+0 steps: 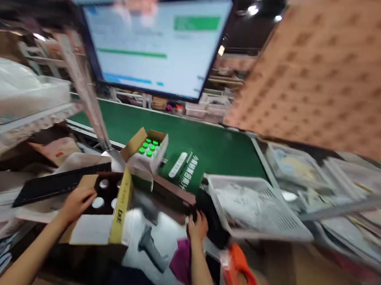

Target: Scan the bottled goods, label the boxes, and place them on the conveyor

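Observation:
My left hand (79, 202) grips a tan flap on the left of an open cardboard box (91, 231) with a yellow side. White-capped bottles (98, 202) stand inside it. At the right, my right hand (198, 225) has its fingers around the near right corner of a long dark brown box (171, 195); blur makes the contact hard to see. Behind that lies a green box (184, 170) with white lettering. A white carton (145, 163) of green-capped bottles (149, 148) stands open beside it. Between my arms, a grey handheld scanner (153, 248) lies on the white surface.
A monitor (151, 50) hangs over a green conveyor belt (222, 148). Left of the boxes is a black keyboard (59, 184); to the right, a white basket (254, 206) with clear plastic. An orange tape dispenser (242, 272) and purple cloth (180, 260) are near my right forearm.

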The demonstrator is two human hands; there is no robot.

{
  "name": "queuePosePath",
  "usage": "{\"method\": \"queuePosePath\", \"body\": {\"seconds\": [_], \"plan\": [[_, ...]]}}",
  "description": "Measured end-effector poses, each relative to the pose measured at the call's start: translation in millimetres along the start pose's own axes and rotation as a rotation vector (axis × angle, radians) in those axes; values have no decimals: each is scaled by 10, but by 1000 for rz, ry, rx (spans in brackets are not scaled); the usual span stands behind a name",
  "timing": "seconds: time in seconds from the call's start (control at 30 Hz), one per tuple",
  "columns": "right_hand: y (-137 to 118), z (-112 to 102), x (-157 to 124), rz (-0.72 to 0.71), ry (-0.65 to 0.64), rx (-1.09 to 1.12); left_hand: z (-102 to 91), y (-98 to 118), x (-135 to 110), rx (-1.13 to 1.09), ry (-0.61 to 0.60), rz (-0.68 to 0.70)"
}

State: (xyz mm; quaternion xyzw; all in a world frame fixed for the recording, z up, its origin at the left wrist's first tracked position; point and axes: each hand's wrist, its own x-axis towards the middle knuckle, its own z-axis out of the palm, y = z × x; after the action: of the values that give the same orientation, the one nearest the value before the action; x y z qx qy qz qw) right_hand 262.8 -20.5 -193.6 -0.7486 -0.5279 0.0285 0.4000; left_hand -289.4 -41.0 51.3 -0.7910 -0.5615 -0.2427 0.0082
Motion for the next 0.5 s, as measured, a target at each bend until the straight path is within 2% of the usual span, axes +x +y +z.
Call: {"method": "queuePosePath", "body": {"seconds": [0.07, 0.17, 0.27, 0.43, 0.47, 0.5], "plan": [[57, -28, 23, 50, 6, -67, 13, -98, 19, 0, -17, 14], [274, -76, 159, 91, 19, -137, 48, -221, 69, -24, -34, 41], [406, -283, 273, 76, 48, -158, 89, -248, 60, -36, -34, 55], [359, -695, 343, 8, 122, -87, 157, -69, -6, -9, 84, 65], [343, -721, 374, 62, 134, -81, 159, -10, 2, -8, 105, 64], [322, -724, 421, 107, 75, -80, 155, 48, 20, -8, 116, 58]]}}
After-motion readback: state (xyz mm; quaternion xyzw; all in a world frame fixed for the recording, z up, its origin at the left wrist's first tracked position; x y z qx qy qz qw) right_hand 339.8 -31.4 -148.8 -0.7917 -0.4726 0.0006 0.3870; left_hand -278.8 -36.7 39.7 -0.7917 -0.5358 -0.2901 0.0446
